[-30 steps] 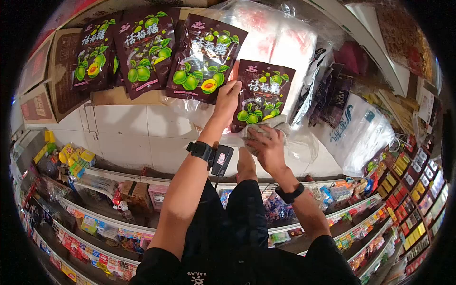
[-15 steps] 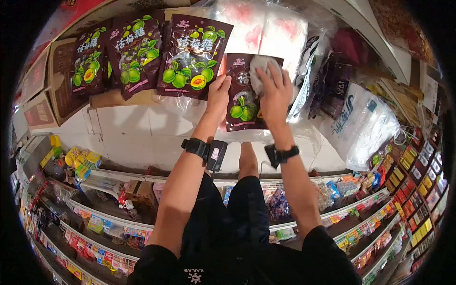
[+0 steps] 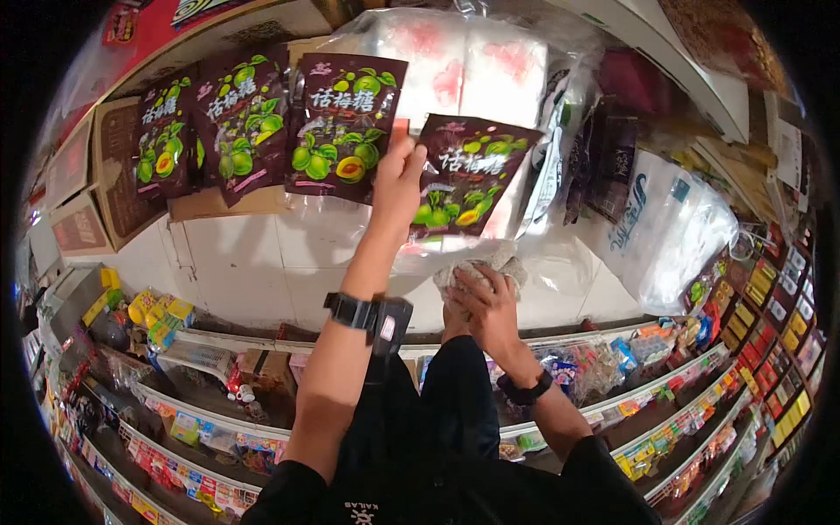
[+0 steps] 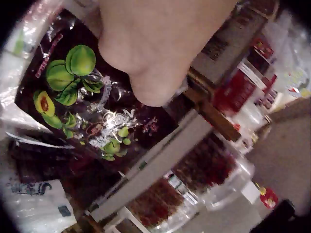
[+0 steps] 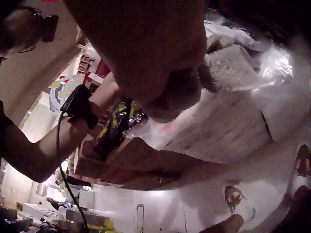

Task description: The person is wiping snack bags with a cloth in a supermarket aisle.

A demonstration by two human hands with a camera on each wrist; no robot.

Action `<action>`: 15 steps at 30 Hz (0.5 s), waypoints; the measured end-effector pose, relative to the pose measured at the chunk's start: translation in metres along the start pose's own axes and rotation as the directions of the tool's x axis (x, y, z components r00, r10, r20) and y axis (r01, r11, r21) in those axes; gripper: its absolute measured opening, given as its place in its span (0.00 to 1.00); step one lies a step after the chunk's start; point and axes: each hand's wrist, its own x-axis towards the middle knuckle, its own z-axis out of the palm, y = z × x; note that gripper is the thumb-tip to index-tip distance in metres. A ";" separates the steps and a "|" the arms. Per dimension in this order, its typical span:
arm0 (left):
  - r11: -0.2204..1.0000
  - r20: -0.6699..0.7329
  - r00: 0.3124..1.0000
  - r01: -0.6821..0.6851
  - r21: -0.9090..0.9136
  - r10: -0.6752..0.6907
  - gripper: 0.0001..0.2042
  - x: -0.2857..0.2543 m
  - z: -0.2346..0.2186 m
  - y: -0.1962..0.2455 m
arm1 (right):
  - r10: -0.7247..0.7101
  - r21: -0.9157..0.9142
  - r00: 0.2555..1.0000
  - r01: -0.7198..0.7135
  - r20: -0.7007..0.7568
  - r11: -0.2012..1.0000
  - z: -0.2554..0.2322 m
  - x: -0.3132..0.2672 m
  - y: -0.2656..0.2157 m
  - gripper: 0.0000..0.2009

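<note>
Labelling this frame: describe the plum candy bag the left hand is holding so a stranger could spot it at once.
Start at the row of dark maroon plum candy bags along the top of the white tiled wall. Go to its right end, where the left hand holds the held bag by its left edge. Unlike the three neighbours, it sits apart, lower and tilted, right above the grey cloth.

Plum candy bags (image 3: 343, 122): four, dark maroon
Cloths (image 3: 477, 271): one, grey
Hands (image 3: 398, 179): two
Wristbands (image 3: 350, 309): two, black
</note>
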 end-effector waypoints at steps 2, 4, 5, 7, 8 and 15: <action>0.984 0.231 0.960 -0.172 0.046 0.157 0.10 -0.002 -0.008 0.045 | 0.017 0.085 1.000 -0.017 0.003 0.996 -0.026 -0.001 -0.024 0.23; 0.935 0.336 0.873 -0.325 -0.141 0.354 0.08 -0.007 0.001 0.095 | 0.029 0.116 1.000 -0.030 0.004 0.993 -0.032 -0.006 -0.030 0.23; 0.895 0.423 0.789 -0.386 -0.222 0.445 0.07 -0.002 0.000 0.105 | 0.031 0.145 1.000 -0.030 -0.007 0.989 -0.034 -0.004 -0.030 0.24; 0.813 0.668 0.580 -0.579 -0.065 0.466 0.08 0.018 -0.015 0.110 | 0.028 0.137 0.999 -0.026 -0.015 0.990 -0.029 -0.006 -0.029 0.24; 0.884 0.717 0.595 -0.464 -0.062 0.363 0.08 0.020 -0.021 0.102 | 0.031 0.133 0.999 -0.030 -0.007 0.991 -0.026 -0.007 -0.028 0.24; 0.936 0.414 0.906 -0.214 0.280 0.083 0.13 -0.012 -0.061 -0.020 | -0.062 0.186 0.998 0.055 0.029 0.981 -0.039 -0.005 -0.026 0.20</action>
